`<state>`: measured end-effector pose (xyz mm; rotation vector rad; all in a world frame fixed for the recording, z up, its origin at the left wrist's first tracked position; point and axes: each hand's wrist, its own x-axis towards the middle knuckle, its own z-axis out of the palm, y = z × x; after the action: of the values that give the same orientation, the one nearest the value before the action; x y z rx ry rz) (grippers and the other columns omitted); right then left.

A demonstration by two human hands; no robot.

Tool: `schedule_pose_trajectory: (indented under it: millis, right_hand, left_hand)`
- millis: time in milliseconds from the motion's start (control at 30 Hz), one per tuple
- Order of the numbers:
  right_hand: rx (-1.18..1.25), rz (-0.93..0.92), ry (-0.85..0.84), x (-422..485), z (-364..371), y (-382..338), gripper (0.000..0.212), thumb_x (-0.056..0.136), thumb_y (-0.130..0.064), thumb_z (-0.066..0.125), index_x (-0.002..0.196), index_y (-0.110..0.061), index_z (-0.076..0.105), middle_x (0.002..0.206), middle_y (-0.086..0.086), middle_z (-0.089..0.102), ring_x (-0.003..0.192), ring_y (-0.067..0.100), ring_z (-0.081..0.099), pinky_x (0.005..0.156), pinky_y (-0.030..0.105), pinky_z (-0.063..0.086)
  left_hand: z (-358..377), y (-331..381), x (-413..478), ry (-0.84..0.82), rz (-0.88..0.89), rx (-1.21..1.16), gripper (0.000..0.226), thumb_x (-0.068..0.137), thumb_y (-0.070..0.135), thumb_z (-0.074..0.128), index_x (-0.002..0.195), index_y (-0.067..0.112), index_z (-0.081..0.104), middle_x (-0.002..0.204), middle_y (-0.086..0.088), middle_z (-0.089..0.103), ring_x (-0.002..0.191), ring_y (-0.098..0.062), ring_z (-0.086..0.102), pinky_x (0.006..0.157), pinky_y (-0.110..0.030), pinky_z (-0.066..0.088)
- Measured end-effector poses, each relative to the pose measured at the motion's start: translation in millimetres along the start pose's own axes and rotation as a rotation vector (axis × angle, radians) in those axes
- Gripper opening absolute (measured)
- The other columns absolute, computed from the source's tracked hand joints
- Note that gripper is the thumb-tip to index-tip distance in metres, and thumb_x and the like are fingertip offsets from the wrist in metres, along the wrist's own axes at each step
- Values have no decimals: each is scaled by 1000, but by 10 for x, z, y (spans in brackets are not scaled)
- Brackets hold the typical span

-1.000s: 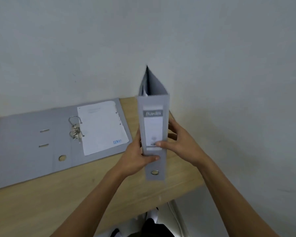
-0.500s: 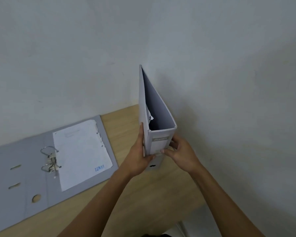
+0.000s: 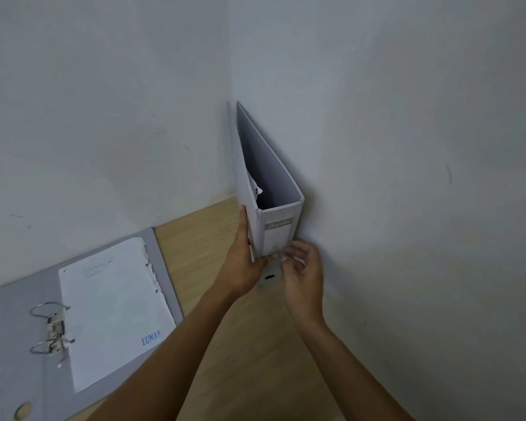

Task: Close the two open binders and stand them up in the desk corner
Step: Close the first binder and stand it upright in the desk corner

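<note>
A closed grey binder stands upright in the desk corner, its labelled spine facing me and its right cover close to the right wall. My left hand lies flat against its left cover, thumb at the spine's lower edge. My right hand touches the lower spine with its fingertips, fingers curled. A second grey binder lies open flat on the desk at the left, with its ring mechanism up and a white sheet on its right cover.
The wooden desk meets white walls at the back and on the right. Its front edge runs along the bottom of the view. Bare wood shows between the open binder and the standing one.
The closed binder has moved back and to the right into the corner and now stands against the right wall. My right hand has slid from its right side to the lower spine.
</note>
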<state>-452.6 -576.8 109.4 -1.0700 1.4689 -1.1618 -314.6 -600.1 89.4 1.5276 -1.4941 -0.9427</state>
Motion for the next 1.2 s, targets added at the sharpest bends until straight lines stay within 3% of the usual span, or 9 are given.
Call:
schedule_pose_trajectory:
  millis: [167, 367, 533, 767, 833, 900, 1000, 1100, 1200]
  right_hand:
    - [5, 24, -48, 118, 22, -33, 41, 96, 3, 55, 126, -25, 58, 112, -22, 64, 103, -6, 65, 90, 17, 52]
    - [24, 31, -74, 237, -22, -3, 49, 92, 13, 50, 126, -21, 59, 114, -19, 64, 107, -1, 66, 75, 9, 53]
    - [30, 28, -106, 243, -32, 11, 51, 90, 13, 53, 127, -22, 57, 114, -21, 62, 110, 5, 66, 80, 14, 54]
    - [-4, 56, -87, 75, -28, 0, 37, 93, 1, 58, 120, -23, 55, 110, -13, 60, 101, 2, 62, 63, 5, 48]
    - [-55, 64, -166, -67, 45, 66, 34, 93, -2, 58, 117, -26, 54, 111, -12, 61, 100, 1, 62, 66, 10, 46]
    - [-84, 74, -262, -209, 151, 146, 33, 93, -2, 57, 118, -24, 57, 112, -8, 63, 100, 2, 63, 69, 12, 46]
    - [-172, 95, -429, -448, 376, 248, 32, 93, -4, 56, 117, -25, 60, 110, -8, 65, 93, -5, 63, 65, 4, 44]
    - [-271, 130, -599, -667, 604, 346, 32, 90, -8, 56, 112, -31, 61, 111, -13, 65, 85, -19, 59, 59, 0, 42]
    - [-353, 161, -721, -914, 864, 430, 31, 90, -11, 57, 111, -32, 61, 113, -13, 66, 87, -10, 61, 56, 4, 43]
  left_hand:
    - [72, 17, 165, 25, -24, -2, 110, 90, 14, 72, 160, 21, -13, 165, -3, 25, 140, -9, 32, 108, -21, 33]
    - [101, -1, 214, 38, -40, 29, 110, 89, 19, 73, 160, 24, -11, 165, 1, 22, 138, -5, 32, 109, -23, 33]
    - [93, 41, 182, 41, -92, 11, 105, 89, 14, 73, 161, 17, -3, 165, -5, 26, 145, -21, 36, 112, -31, 40]
    - [-111, -10, -183, -36, -287, 51, 86, 94, 19, 67, 161, 25, 12, 154, -5, 45, 123, -26, 62, 77, -18, 52]
    - [-237, -59, -396, 4, -326, 32, 75, 96, 21, 65, 158, 24, 23, 147, -3, 54, 116, -23, 66, 73, -16, 53]
    - [-370, -122, -654, 54, -391, -26, 62, 97, 21, 64, 153, 25, 36, 139, -1, 61, 109, -17, 68, 78, -26, 58]
    - [-600, -282, -1170, 129, -495, -114, 41, 98, 20, 61, 138, 26, 53, 126, 3, 69, 105, -15, 70, 84, -36, 61]
    - [-819, -426, -1697, 204, -590, -177, 33, 99, 17, 58, 132, 20, 60, 119, 2, 72, 105, -17, 71, 79, -30, 60]
    - [-1064, -552, -2182, 296, -673, -231, 29, 101, 16, 56, 129, 18, 61, 120, -1, 72, 104, -17, 71, 81, -32, 59]
